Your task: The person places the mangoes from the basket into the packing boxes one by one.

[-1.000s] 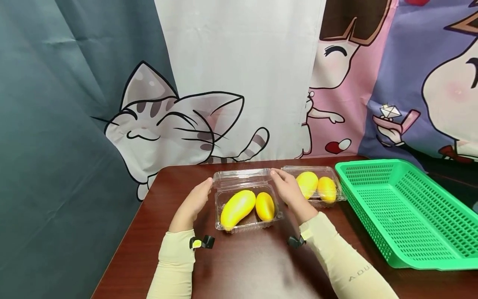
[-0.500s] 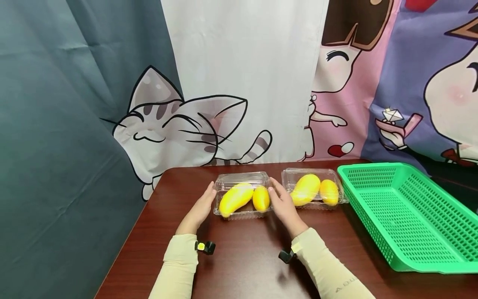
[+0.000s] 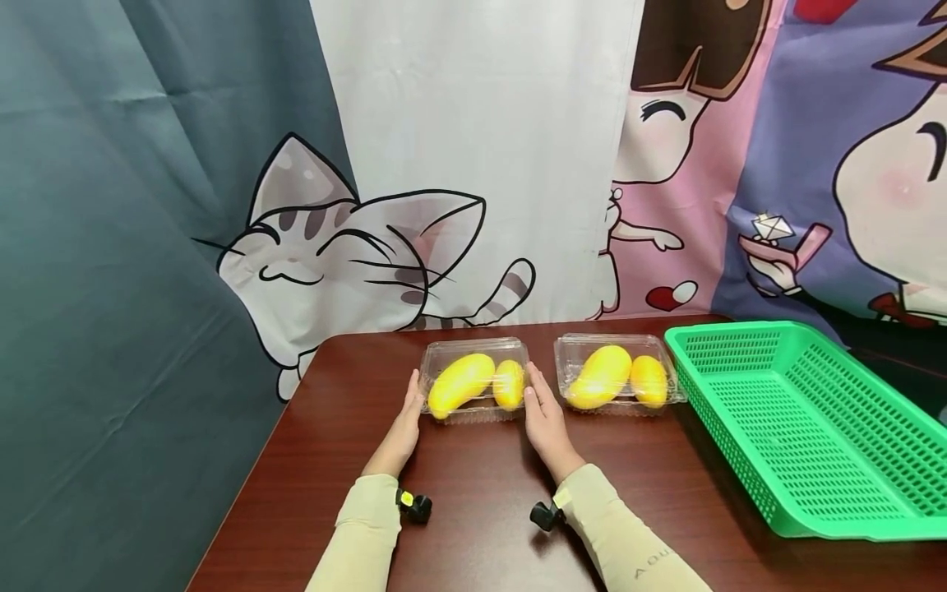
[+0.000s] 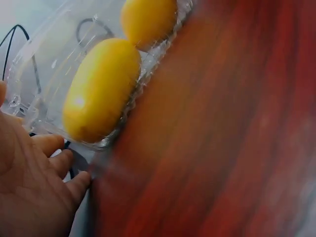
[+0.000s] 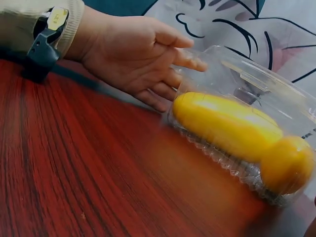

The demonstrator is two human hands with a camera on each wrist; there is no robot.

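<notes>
A clear plastic clamshell box point(image 3: 442, 352) with its lid down stands near the back of the table. Inside lie a long yellow mango point(image 3: 460, 385) and a smaller oval yellow fruit point(image 3: 508, 385). My left hand point(image 3: 403, 423) is at the box's left side with fingers extended; the right wrist view shows its palm turned to the box and its fingertips at the end wall. On the opposite side, my right hand point(image 3: 546, 423) has straight fingers along the right wall. In the right wrist view only a sliver of it shows at the edge.
To the right stands a second clear clamshell box point(image 3: 573, 349) holding a similar long mango point(image 3: 601, 378) and small oval fruit point(image 3: 649, 381). A green plastic basket point(image 3: 851, 528) sits at the table's right. Behind the table hangs a cartoon-printed curtain point(image 3: 481, 107).
The box has moved away from me toward the back of the table, between both hands. My right hand, which overlapped the second box in view earlier, is now left of it.
</notes>
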